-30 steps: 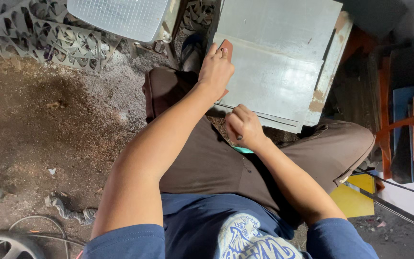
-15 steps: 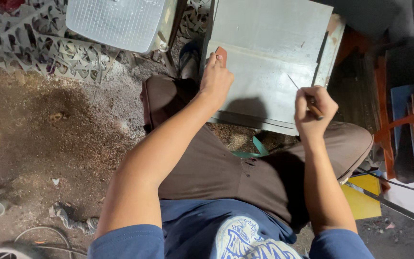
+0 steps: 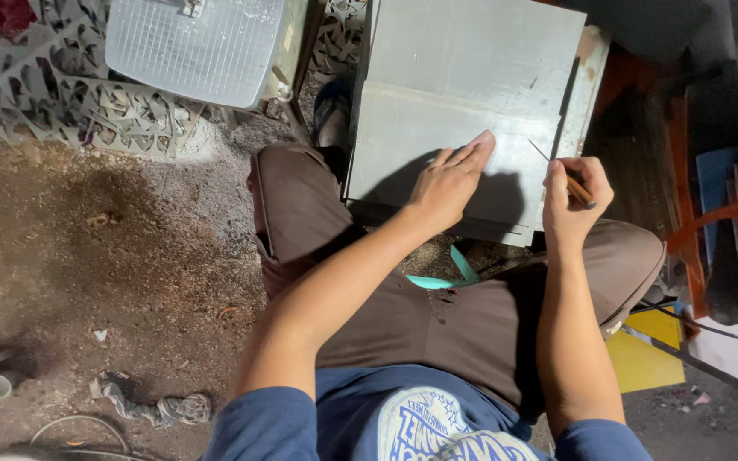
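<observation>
1. The left hand (image 3: 448,181) lies flat with fingers together on the pale grey metal sheet (image 3: 446,154), which rests across the person's knees.
2. The right hand (image 3: 576,198) is closed around a thin brown-handled scriber (image 3: 567,177); its point seems to touch the sheet near the right edge, but this is hard to see.
3. A turquoise plastic strip (image 3: 442,277) lies on the brown trousers (image 3: 437,324), near the sheet.
4. A white ribbed plastic lid (image 3: 194,47) lies far left on the dirt floor (image 3: 87,256).

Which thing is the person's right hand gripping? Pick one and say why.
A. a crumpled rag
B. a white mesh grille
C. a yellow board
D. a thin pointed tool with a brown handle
D: the right hand is closed around a thin pointed tool beside the grey metal sheet, where the left hand lies flat.
</observation>
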